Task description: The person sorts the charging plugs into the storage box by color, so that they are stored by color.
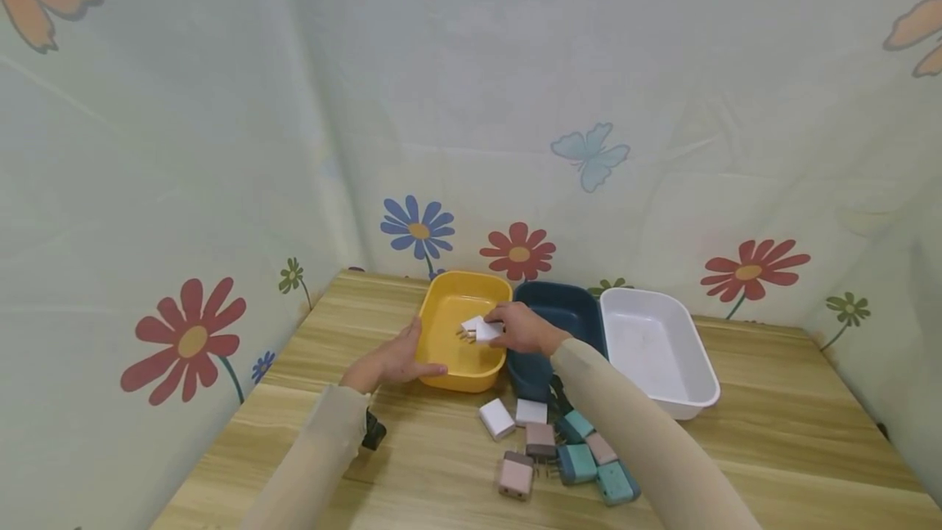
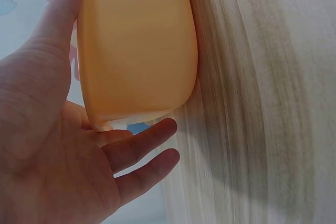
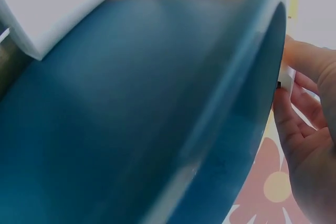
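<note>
My left hand (image 1: pixel 393 360) holds the yellow bin (image 1: pixel 429 293) at its near left corner, the thumb along the rim and the fingers about the side wall. In the left wrist view, two fingers (image 2: pixel 149 174) reach out past the bin's corner. Over the yellow bin, my right hand (image 1: pixel 524 329) pinches a white charger plug (image 1: pixel 486 331), prongs to the left. Beside and partly behind it is another white charger plug (image 1: pixel 469 323); whether it lies in the bin or is also held, I cannot tell. The dark blue bin (image 3: pixel 121 93) fills most of the right wrist view.
Right of the yellow bin stand the dark blue bin and a white bin (image 1: pixel 702 350). On the wooden table (image 1: pixel 419 464) in front lie two white charger plugs (image 1: pixel 497 419), several pink ones (image 1: pixel 516 477) and several teal ones (image 1: pixel 577 464). A patterned curtain (image 1: pixel 471 105) hangs behind.
</note>
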{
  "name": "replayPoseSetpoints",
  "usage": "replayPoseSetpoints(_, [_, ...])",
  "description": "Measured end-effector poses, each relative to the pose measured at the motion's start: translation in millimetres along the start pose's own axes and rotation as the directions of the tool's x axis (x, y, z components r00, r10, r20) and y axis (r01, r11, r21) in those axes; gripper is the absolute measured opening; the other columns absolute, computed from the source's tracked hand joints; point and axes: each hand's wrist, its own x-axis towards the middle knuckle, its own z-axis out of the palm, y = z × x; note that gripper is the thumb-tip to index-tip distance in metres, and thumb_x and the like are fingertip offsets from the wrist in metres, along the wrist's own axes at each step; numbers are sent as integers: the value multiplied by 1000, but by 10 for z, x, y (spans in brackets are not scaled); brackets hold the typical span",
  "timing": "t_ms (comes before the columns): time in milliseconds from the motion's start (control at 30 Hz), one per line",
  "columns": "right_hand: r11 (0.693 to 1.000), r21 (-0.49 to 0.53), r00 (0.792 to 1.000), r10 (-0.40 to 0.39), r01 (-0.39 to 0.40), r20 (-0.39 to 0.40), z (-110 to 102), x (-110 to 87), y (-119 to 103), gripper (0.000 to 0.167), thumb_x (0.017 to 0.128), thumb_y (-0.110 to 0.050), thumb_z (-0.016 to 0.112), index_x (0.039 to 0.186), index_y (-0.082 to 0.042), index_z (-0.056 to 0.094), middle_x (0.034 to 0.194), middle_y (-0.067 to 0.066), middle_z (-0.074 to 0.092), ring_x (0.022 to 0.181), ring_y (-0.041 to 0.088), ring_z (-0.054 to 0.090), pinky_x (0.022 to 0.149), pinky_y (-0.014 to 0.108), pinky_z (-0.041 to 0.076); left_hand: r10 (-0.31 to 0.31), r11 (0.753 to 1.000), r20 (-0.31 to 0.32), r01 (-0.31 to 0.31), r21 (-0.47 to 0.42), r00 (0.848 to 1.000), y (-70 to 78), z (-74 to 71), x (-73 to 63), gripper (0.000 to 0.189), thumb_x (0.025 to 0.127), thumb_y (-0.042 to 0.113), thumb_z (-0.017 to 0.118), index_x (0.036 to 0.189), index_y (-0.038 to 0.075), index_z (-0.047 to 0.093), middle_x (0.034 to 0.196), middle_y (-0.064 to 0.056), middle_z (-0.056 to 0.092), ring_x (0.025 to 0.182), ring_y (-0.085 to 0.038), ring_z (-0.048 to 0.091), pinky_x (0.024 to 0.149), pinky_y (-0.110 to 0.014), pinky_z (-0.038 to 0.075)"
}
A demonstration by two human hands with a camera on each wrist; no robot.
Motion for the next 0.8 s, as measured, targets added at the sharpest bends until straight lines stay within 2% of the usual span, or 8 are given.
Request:
replayPoseSetpoints(200, [1000,8,999,-16,16,-43,5,-12,76,39,85,-11,71,121,0,62,114,12,62,99,22,56,90,34,49,-7,1000,5,6,8,1000,18,3,-2,113,81,52,69,149,-3,-2,154,-24,8,139,-37,18,111,-48,20])
replayPoseSetpoints(367, [997,74,997,0,6,-76,-32,-65,122,39,85,-9,71,122,0,62,108,10,61,90,19,55,83,31,51,-12,1000,3,12,5,1000,38,-7,-21,113,80,52,69,149,-3,-2,154,-24,9,139,-37,18,111,-48,19])
replayPoseSetpoints(533, [990,138,996,-18,30,-84,-79,-136,162,41,84,-9,72,122,1,61,112,12,61,95,21,59,82,31,53,-11,1000,5,11,9,1000,53,-15,-41,113,80,52,69,149,-4,-2,154,-25,10,139,-38,18,111,-48,20])
replayPoseSetpoints(633, [988,145,995,-44,57,-91,-126,-179,177,41,84,-10,73,121,1,62,113,14,61,97,22,60,82,32,53,-10,1000,7,9,10,1000,51,-16,-44,113,81,52,69,149,-4,-2,153,-27,9,139,-39,17,111,-49,19])
replayPoseSetpoints(800, [990,100,990,-92,102,-104,-209,-281,170,39,83,-14,74,119,-1,64,110,15,63,95,23,61,79,30,54,-15,1000,8,15,12,1000,50,-17,-34,114,81,52,69,148,-4,-4,153,-27,8,139,-39,16,111,-49,18])
